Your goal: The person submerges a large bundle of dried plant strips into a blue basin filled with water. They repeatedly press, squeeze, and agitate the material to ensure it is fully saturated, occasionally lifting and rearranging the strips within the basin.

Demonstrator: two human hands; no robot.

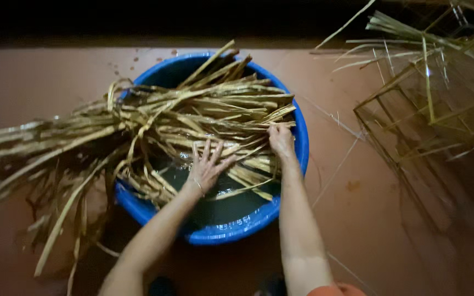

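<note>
Straw (193, 118) bundle across blue basin (302, 143), tips over the basin's right rim, long tail trailing past the left rim onto reddish floor (39, 77) toward the left edge. Strands wet and glossy, a few sagging into dark water (231, 203) inside the basin. Left hand (207, 167) open, fingers spread flat, palm down on the straw near the basin's middle; thin bangle at the wrist. Right hand (281, 140) closed on strand ends near the right rim, fingers curled over them. Both forearms reaching in from the bottom edge, over the near rim. Loose straws (336, 170) scattered on the floor right of the basin. Frame (412, 115) of thin sticks toward the right edge, well apart from the basin, more straw piled at the top right corner. Small dark specks on the floor beside the basin's far left rim. Far edge of the floor lost in darkness.
</note>
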